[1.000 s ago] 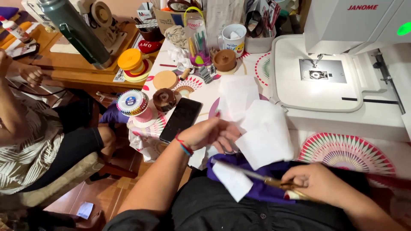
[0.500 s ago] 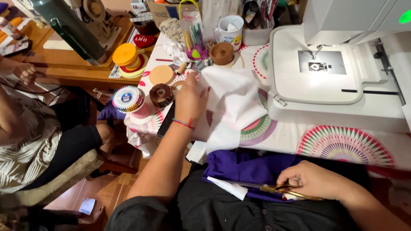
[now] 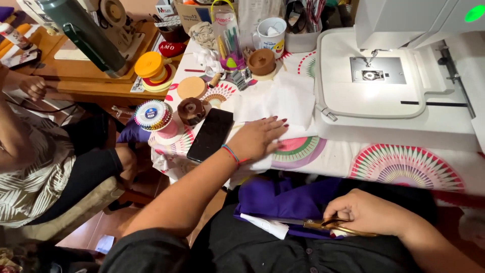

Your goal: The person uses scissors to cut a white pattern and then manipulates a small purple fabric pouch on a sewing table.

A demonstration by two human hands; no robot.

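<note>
My left hand [image 3: 258, 137] lies flat, fingers spread, on a white sheet of fabric [image 3: 283, 101] spread over the patterned tablecloth [image 3: 404, 164]. A black phone [image 3: 210, 134] lies just left of that hand. My right hand [image 3: 366, 212] rests in my lap and grips gold-handled scissors [image 3: 323, 225], blades pointing left over a purple cloth [image 3: 288, 199] and a small white strip [image 3: 265, 225]. The white sewing machine [image 3: 384, 81] stands right of the white fabric.
A round pin wheel [image 3: 152, 115], a brown tape roll [image 3: 191, 110], thread spools [image 3: 150, 68], a mug [image 3: 270, 35] and a pen holder [image 3: 230, 43] crowd the table's left and back. Another person [image 3: 35, 151] sits at left by a wooden table.
My left hand carried the white fabric from my lap up onto the table and now presses it flat. My right hand with the scissors stayed in my lap.
</note>
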